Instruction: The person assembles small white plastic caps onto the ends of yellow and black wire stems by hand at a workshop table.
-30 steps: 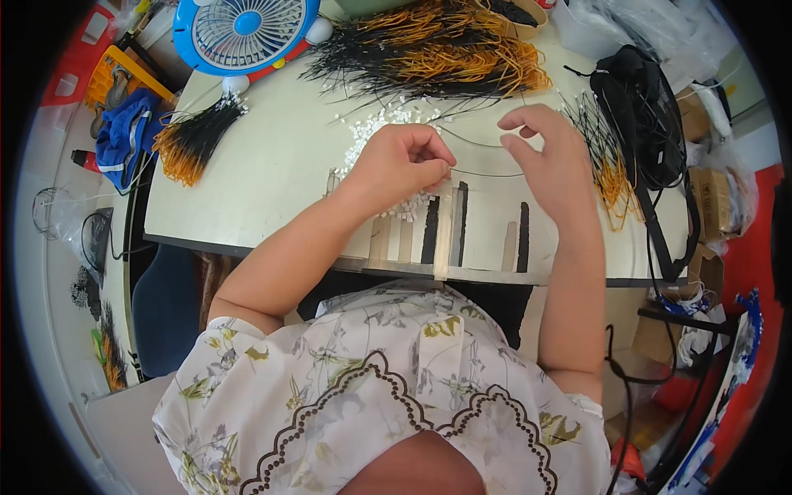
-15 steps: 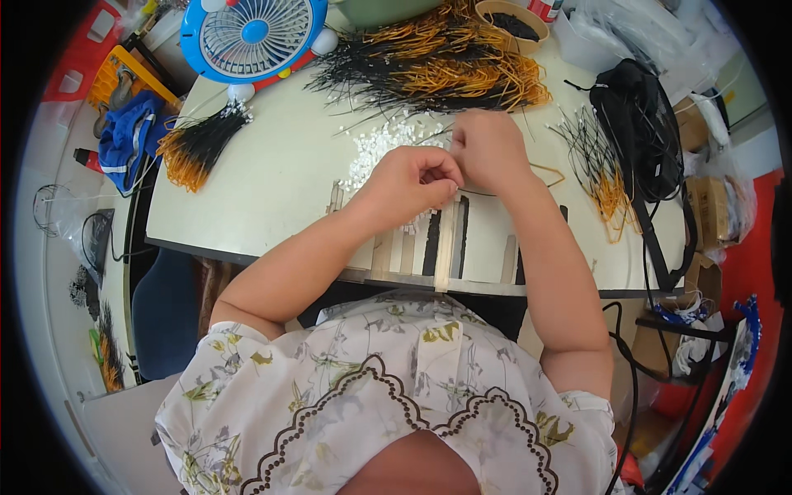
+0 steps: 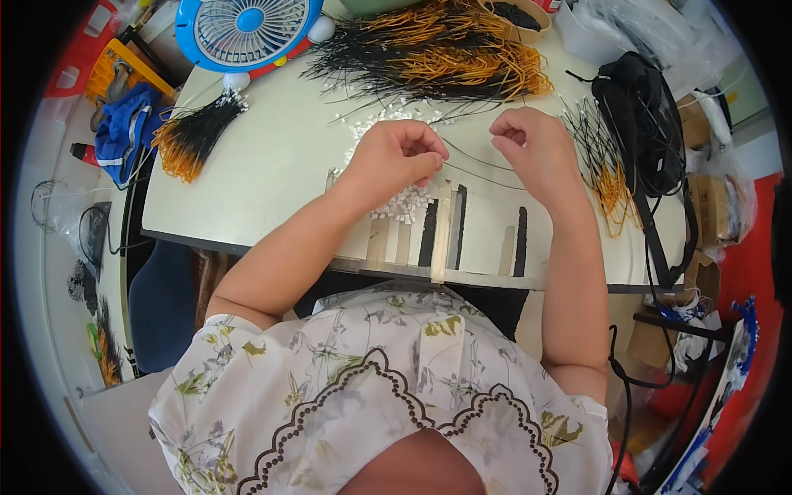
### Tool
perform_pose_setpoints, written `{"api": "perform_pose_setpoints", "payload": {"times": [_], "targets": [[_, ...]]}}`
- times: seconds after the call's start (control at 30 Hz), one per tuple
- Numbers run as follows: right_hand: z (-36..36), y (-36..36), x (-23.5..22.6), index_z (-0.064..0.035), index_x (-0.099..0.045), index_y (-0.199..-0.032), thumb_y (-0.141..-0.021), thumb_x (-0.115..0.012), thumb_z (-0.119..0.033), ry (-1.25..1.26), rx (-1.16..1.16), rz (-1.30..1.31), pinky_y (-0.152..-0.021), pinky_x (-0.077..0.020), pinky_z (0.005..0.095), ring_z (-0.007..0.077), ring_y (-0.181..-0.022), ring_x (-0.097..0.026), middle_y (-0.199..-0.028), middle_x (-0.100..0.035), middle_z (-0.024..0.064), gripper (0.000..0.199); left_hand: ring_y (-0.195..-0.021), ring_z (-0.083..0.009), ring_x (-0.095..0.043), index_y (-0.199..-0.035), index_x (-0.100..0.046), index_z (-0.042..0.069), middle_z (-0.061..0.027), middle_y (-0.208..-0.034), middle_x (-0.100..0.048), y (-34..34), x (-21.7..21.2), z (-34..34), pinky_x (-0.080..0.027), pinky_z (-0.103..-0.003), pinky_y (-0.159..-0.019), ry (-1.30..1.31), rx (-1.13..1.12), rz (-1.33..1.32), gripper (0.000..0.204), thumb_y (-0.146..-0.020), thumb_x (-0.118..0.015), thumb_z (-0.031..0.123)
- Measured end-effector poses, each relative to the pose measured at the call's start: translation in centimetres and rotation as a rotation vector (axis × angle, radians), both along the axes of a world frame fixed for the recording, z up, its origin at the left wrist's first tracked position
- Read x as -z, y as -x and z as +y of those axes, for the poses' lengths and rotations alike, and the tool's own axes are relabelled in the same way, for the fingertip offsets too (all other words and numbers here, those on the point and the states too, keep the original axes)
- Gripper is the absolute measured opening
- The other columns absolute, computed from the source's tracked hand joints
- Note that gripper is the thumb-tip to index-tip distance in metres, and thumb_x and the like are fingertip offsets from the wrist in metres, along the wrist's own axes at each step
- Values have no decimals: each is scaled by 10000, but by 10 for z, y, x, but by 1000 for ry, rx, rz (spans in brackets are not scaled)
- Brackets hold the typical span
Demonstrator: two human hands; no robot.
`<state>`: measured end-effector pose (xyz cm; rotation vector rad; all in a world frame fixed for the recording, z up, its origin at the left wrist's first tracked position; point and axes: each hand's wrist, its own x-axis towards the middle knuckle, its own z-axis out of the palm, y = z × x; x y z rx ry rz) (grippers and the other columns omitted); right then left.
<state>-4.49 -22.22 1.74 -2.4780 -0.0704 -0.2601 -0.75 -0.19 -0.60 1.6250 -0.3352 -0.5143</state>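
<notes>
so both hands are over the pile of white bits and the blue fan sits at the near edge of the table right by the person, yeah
Not quite. The fan stands at the far edge of the table, away from the person, as the head view shows. The rest holds: the left hand and right hand are over the white bits.
</notes>
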Motion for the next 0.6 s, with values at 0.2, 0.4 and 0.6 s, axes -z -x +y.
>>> {"api": "perform_pose_setpoints", "payload": {"times": [0.2, 0.4, 0.6], "targets": [[27, -19, 22, -27, -691, -771, -726, -685, -116, 378, -101, -161, -710, -511, 416, 331, -739, -648, -754, -663, 144, 100, -605, -77, -581, -895, -666, -26, -32, -717, -641, 1, 4, -3, -465, -231, -558, -65, 65, -50, 80, -827, -633, 0], [35, -32, 27, -43, -653, -693, -674, -639, -58, 470, -139, -210, -696, -498, 444, 353, -764, -650, -749, -660, 166, 28, -607, -72, -577, -878, -666, -24, -26, -716, -642, 3, 4, -2, -470, -236, -567, -59, 80, -73, 74, -821, -623, -5], [24, -22, 13, 6, -619, -749, -749, -639, -32, -95, -64, -12, -633, -476, 330, 201, -653, -605, -712, -637, 88, 43, -640, -84, -601, -907, -674, -13, -39, -760, -652, 0, 3, 0, -495, -233, -591, 48, -3, -26, 76, -846, -634, 7]]}}
